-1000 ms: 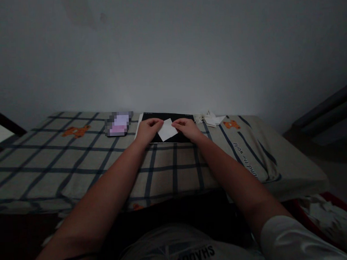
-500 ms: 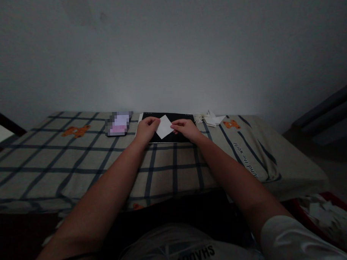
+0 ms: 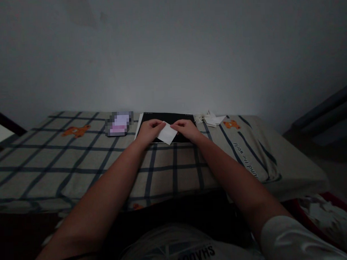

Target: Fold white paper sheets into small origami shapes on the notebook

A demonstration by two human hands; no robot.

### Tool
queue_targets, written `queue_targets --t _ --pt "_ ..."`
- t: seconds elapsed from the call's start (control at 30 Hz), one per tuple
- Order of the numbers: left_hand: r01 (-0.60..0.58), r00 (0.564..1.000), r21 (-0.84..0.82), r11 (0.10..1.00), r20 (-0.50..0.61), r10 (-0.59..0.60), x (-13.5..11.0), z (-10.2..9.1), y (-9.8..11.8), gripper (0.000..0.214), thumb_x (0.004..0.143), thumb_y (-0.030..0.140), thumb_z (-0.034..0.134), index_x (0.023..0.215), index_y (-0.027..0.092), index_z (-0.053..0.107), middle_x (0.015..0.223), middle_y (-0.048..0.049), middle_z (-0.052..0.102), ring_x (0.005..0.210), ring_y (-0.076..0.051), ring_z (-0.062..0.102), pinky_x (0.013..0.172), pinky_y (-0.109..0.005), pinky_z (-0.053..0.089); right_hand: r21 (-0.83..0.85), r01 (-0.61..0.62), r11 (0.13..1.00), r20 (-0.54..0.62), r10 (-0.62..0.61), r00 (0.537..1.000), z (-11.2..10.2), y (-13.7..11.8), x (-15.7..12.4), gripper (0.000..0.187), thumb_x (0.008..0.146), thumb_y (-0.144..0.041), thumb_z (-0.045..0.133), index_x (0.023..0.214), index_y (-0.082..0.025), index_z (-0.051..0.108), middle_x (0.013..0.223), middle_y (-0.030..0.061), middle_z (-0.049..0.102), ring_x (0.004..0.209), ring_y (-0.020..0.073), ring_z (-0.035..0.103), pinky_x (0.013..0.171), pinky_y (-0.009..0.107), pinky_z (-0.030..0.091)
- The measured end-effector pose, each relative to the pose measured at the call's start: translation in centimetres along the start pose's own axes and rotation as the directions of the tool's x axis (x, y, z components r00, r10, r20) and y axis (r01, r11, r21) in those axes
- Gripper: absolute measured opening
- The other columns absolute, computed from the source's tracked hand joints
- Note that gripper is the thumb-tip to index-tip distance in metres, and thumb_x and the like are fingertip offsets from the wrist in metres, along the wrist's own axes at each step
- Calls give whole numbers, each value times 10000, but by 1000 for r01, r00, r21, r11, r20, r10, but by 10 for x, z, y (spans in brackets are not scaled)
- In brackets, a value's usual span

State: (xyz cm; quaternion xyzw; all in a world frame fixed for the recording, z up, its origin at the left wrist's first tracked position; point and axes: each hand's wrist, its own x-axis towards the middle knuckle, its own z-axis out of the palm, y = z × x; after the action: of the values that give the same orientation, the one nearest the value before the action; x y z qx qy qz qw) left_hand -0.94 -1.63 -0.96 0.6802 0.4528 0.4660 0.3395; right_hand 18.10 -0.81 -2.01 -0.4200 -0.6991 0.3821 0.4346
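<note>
Sitting lower in view than before, white paper (image 3: 167, 134), left hand (image 3: 148, 131) and right hand (image 3: 188, 130) pinched on its edges

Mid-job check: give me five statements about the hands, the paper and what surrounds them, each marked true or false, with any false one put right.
1. The left hand grips the white paper. True.
2. Only one hand touches the paper. False: the right hand grips it too.
3. A heap of white pieces lies to the right of the black pad. True.
4. The cloth is plain. False: it is checked, with orange bears.
5. A red container at lower right holds white scraps. True.
</note>
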Motion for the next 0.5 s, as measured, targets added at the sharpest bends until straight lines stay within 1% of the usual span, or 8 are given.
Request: queue_targets --t 0.1,0.17,0.37,0.5 --pt "29 998 -17 999 56 -28 1 0 -3 287 701 409 631 788 143 693 752 -51 675 665 -159 583 606 -265 435 -7 28 1000 12 -28 1000 1 -2 -1 253 718 -389 624 757 -141 656 728 23 625 667 117 530 630 249 398" --pt "24 997 -8 1000 79 -23 1 1 -4 291 697 416 633 782 146 697 766 -54 680 686 -167 590 617 -268 435 -15 38 999 21 -38 999 1 -2 -1 244 721 -376 619 773 -140 656 756 27 632 695 122 538 644 249 400" --pt "-40 996 24 999 84 38 -3 3 -1 322 729 447 599 815 151 694 790 -57 682 721 -175 598 624 -265 439 -6 42 999 55 -42 998 3 -1 -1 246 731 -386 606 779 -149 654 751 25 626 686 125 534 633 252 401" --pt "-21 999 17 1000 25 21 -2 3 -2 296 729 430 595 794 154 680 772 -52 672 701 -169 590 605 -257 439 -26 39 999 57 -38 998 3 -4 -2 229 738 -374 594 772 -154 649 744 22 620 677 123 525 637 257 402"
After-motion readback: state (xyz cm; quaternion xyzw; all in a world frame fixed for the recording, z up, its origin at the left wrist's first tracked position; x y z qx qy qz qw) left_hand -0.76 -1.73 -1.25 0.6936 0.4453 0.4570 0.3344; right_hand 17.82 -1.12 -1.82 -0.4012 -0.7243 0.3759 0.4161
